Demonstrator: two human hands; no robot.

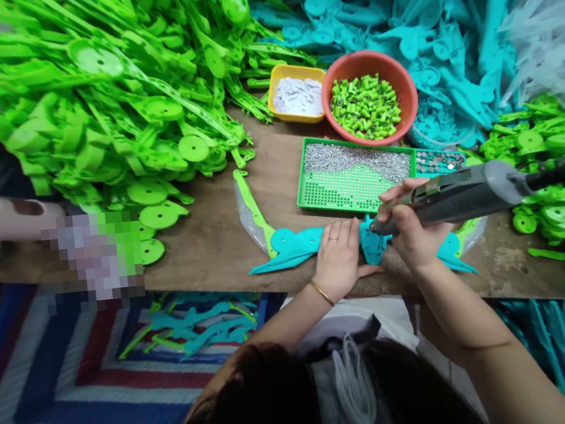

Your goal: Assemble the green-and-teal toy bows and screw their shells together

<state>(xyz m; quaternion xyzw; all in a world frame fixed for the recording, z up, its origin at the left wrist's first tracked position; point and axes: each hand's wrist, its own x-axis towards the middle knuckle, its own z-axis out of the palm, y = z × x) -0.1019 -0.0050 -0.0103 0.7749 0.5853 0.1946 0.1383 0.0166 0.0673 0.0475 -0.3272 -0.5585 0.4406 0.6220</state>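
Observation:
My left hand (337, 255) lies flat, fingers stretched out, pressing a turquoise plastic toy part (298, 245) onto the wooden board (215, 238). My right hand (411, 226) is wrapped round a grey powered screwdriver (461, 196) that lies nearly level, its tip down on the turquoise part just right of my left fingers. A green-edged clear piece (253, 215) lies under the part's left end.
Behind sit a green tray (355, 195) of small silver screws, a red bowl (370, 97) of green tubes and a yellow tub (297, 94) of white bits. Heaps of green parts (101, 89) and turquoise parts (418, 19) surround the board. Finished pieces (198, 323) lie on a striped mat.

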